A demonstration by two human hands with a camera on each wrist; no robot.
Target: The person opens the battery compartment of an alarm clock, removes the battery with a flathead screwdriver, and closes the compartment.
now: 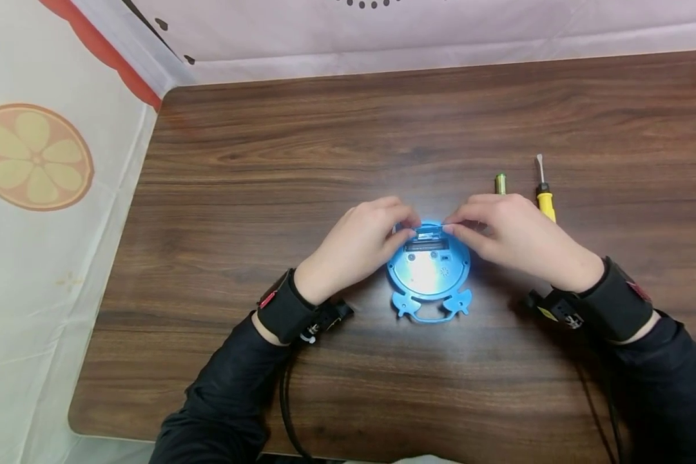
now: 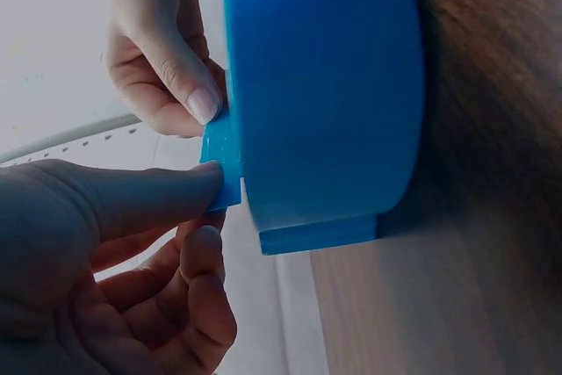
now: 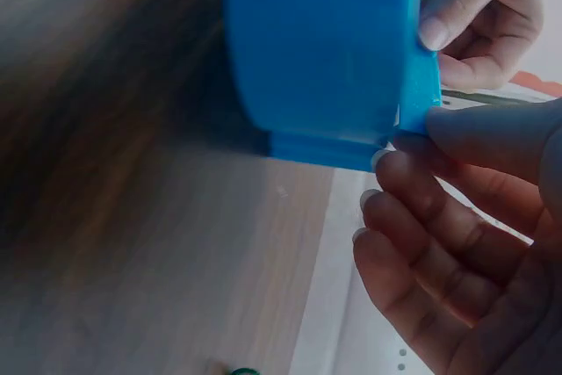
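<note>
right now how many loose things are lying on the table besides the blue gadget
2. A small green-tipped cylinder lies just beyond the right hand, and a yellow-handled screwdriver lies beside it to the right. More could be hidden under the hands.

Left wrist view: I see a round blue plastic casing [image 2: 325,85] lying on the wooden table [image 2: 474,287], its curved side wall filling the upper middle of the picture. A small blue cover piece [image 2: 221,160] with a dotted texture sits at the casing's left edge. My left hand [image 2: 105,270] fills the lower left; its thumb [image 2: 149,199] presses flat against that cover, the other fingers curled below. My right hand [image 2: 162,50] comes in from the top, one fingertip touching the cover's upper end. Background left is pale and blurred.
</note>
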